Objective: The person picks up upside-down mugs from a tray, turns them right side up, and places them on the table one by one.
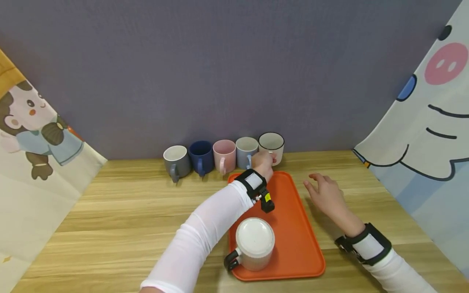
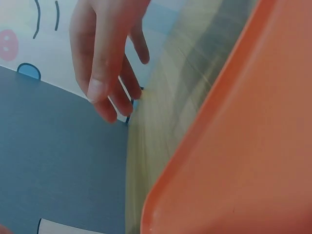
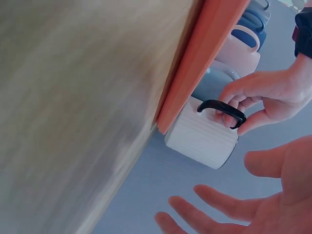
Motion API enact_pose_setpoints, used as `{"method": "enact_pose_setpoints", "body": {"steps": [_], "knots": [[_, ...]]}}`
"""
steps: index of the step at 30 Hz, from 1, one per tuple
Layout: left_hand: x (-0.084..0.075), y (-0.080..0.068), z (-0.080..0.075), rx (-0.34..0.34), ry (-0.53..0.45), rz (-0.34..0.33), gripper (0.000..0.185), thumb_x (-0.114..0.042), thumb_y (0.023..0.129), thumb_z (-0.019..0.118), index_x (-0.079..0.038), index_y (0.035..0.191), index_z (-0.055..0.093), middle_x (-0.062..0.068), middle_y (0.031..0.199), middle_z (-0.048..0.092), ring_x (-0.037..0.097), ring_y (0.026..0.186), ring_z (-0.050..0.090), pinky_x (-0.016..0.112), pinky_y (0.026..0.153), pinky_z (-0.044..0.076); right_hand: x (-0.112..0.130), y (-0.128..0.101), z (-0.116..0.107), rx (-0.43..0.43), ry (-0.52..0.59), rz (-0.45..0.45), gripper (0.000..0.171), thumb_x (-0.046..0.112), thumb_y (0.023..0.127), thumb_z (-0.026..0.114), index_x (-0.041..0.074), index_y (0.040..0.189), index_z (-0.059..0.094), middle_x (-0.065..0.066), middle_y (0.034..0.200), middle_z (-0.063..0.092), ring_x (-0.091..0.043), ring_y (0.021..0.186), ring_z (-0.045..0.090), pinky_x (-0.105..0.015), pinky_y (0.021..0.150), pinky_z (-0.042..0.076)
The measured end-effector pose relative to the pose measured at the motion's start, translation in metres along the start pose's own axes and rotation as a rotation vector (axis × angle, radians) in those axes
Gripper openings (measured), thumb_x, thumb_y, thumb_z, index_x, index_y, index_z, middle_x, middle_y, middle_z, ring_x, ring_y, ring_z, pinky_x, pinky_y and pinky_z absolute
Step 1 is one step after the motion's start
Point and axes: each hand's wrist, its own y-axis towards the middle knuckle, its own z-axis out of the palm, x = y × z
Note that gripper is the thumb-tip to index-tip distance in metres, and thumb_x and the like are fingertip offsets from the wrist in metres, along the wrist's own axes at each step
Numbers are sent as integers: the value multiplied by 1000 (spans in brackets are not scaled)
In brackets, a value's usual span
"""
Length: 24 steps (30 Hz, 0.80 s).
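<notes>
Wood-grain tabletop (image 1: 128,215) carries an orange plastic tray (image 1: 296,240); nearest on it, a white ceramic jug with a black handle (image 1: 254,243) is stood near the front edge. Beyond, the right hand (image 1: 326,195) is held just above the table beside the tray, fingers spread and empty. Farthest, the left hand (image 1: 264,162) is reached over the tray, and the black handle of a white ribbed mug (image 3: 202,139), last in a row of mugs at the grey wall (image 1: 220,73), is pinched, apparently for lifting
</notes>
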Motion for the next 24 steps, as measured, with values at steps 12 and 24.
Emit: {"method": "enact_pose_setpoints", "body": {"steps": [12, 24], "knots": [[10, 6, 0, -10, 66, 15, 9, -1, 78, 70, -6, 72, 68, -3, 58, 59, 33, 83, 69, 32, 67, 49, -8, -6, -5, 56, -18, 44, 48, 31, 98, 49, -7, 126, 50, -37, 119, 52, -54, 105, 51, -62, 79, 44], [13, 4, -1, 13, 129, 67, 15, 0, 75, 71, -9, 66, 63, 3, 66, 66, 24, 72, 65, 23, 61, 43, -11, -8, -9, 98, -31, 47, 54, 36, 99, 45, -10, 127, 48, -39, 120, 52, -55, 104, 51, -62, 81, 44]]}}
